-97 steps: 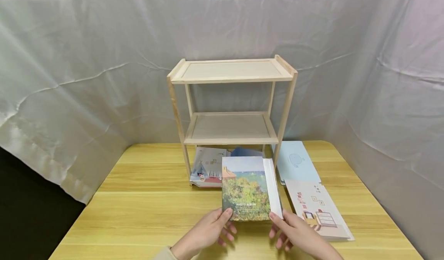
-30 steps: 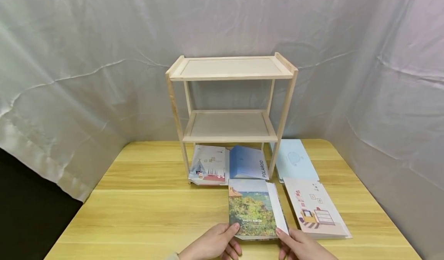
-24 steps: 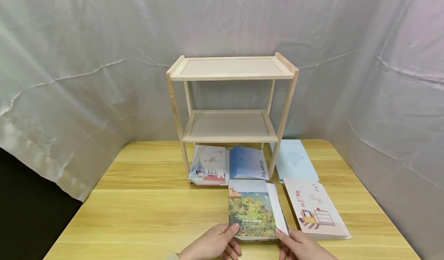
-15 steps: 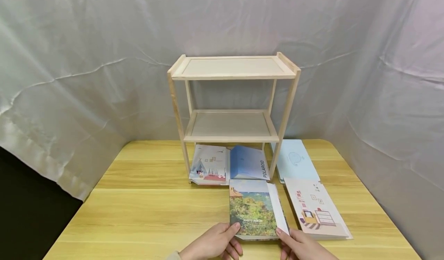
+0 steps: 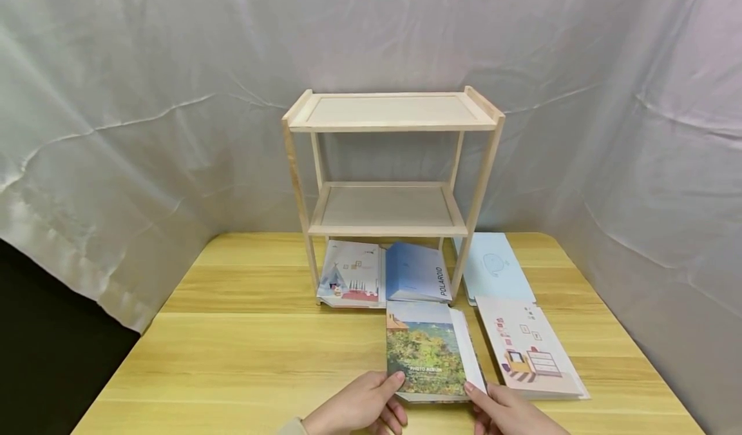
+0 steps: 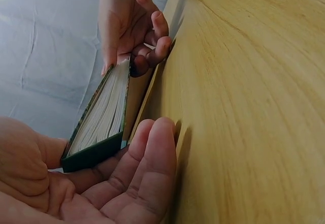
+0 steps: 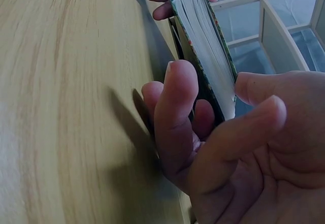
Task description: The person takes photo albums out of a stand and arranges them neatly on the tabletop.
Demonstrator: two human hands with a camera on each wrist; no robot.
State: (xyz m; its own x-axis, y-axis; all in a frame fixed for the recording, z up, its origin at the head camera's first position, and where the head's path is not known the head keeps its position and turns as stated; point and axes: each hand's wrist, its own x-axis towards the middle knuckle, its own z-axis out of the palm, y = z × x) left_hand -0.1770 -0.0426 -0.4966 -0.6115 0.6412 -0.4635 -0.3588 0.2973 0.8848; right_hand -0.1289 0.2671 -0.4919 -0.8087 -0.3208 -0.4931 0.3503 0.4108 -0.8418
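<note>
A photo album with a painted seaside-and-bushes cover and a white strip on its right side is held at its near corners. My left hand pinches the near left corner, thumb on the cover and fingers beneath. On the near right corner my right hand does the same, its thumb on the white strip. The left wrist view shows the page edges of the album between both hands, close above the wood. In the right wrist view, the thumb of my right hand presses the cover; some fingers stand away from it.
A three-tier wooden rack stands behind the album. On its lowest level lie a tent-picture album and a blue POLAROID album. To the right, a light blue album and a room-picture album lie on the table.
Over the earlier frames the album came down and nearer to me, uncovering the blue POLAROID album. In the last second, hands and album have hardly moved; the view shifted slightly.
</note>
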